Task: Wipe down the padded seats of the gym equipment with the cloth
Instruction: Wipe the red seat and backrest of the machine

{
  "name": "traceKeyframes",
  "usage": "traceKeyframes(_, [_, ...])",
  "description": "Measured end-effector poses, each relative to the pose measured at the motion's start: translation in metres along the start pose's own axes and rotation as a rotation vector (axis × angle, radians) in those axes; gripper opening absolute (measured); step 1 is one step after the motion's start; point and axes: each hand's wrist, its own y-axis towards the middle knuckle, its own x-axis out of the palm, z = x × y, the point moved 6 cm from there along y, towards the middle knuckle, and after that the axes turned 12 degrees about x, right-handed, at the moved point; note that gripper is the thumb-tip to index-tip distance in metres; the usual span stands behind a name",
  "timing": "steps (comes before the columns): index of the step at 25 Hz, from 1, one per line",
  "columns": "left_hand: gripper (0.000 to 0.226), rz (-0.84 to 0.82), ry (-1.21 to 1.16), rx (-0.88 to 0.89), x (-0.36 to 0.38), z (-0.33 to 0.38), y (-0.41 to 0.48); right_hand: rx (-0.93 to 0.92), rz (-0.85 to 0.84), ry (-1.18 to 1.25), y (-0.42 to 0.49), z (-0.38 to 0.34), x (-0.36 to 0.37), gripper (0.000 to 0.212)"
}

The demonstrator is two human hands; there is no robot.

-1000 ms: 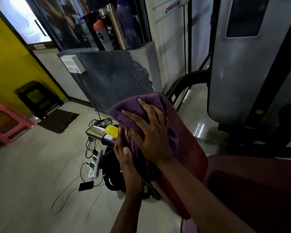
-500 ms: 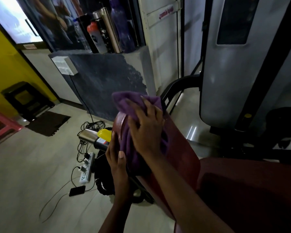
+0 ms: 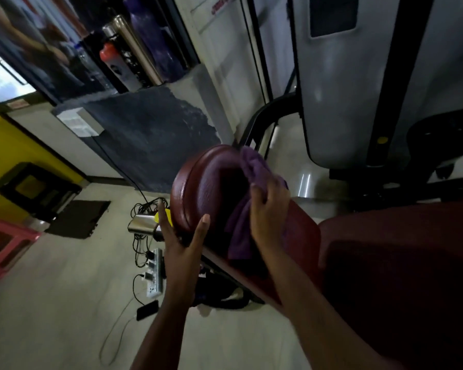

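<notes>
Head view shows our right grip [image 3: 269, 209] clenched around the purple cloth [image 3: 238, 236], bunched against the maroon padded seat [image 3: 206, 188]. Our left grip [image 3: 182, 247] lies released, fingers straight, bracing the pad's lower left edge above a power strip [image 3: 155, 273] on the floor [image 3: 51, 303].

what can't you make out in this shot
Head view only:
- Maroon padded backrest: part of its face is covered by the purple cloth and the right hand gripping it.
- Steel and yellow object on the floor: partly behind the left hand.
- Dark red padded seat: cut off by the right edge, too dark for detail.
</notes>
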Motion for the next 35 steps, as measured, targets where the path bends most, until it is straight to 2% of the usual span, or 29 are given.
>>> traceKeyframes(2, [0.082,-0.008,0.061,0.053,0.004,0.0,-0.001,-0.138,-0.008,-0.098,-0.041,-0.02,0.014,0.046])
traceKeyframes(4, [0.077,-0.007,0.096,0.092,0.004,0.0,-0.004,-0.159,-0.028,-0.169,-0.059,-0.022,0.022,0.049])
traceKeyframes(7, [0.074,0.002,0.121,0.113,0.002,-0.003,-0.004,-0.062,-0.032,-0.157,-0.049,0.009,0.012,0.055])
traceKeyframes(11, [0.077,0.003,0.155,0.159,0.002,-0.001,-0.003,0.161,-0.036,-0.135,-0.033,0.054,0.002,0.068])
traceKeyframes(13, [0.074,0.008,0.141,0.153,0.002,0.0,-0.004,0.293,-0.049,-0.163,-0.026,0.08,-0.004,0.064])
traceKeyframes(16, [0.07,0.009,0.162,0.157,0.004,0.006,-0.007,0.493,0.018,-0.19,-0.017,0.118,-0.028,0.053])
traceKeyframes(17, [0.07,0.016,0.178,0.157,0.004,0.007,-0.007,0.475,0.046,-0.174,-0.018,0.111,-0.033,0.055])
traceKeyframes(19, [0.071,0.025,0.181,0.14,0.003,0.01,-0.007,0.237,0.066,-0.026,-0.015,0.059,-0.024,0.06])
traceKeyframes(20, [0.072,0.019,0.173,0.14,0.002,0.009,-0.006,0.107,0.027,0.034,-0.012,0.023,-0.009,0.06])
traceKeyframes(22, [0.075,-0.004,0.174,0.141,0.002,0.005,-0.004,-0.086,-0.064,-0.028,-0.008,-0.036,0.022,0.058])
traceKeyframes(25, [0.079,-0.029,0.39,0.152,-0.002,0.005,-0.009,-0.071,-0.095,-0.162,0.007,-0.037,0.035,0.061])
traceKeyframes(26, [0.077,-0.022,0.521,0.242,-0.001,0.012,-0.015,-0.019,-0.105,-0.182,0.013,-0.02,0.031,0.067])
traceKeyframes(28, [0.069,-0.065,0.809,0.636,0.016,0.032,-0.03,0.065,-0.109,-0.191,0.019,0.014,0.018,0.079])
traceKeyframes(30, [0.059,-0.215,0.999,0.991,0.042,0.041,-0.035,0.135,-0.084,-0.17,0.021,0.039,0.007,0.079])
traceKeyframes(33, [0.055,-0.516,1.255,1.22,0.079,0.028,-0.012,0.246,-0.086,-0.205,0.019,0.08,-0.007,0.072])
traceKeyframes(35, [0.055,-0.706,1.501,1.232,0.091,0.005,0.001,0.257,-0.081,-0.239,0.018,0.111,-0.016,0.081])
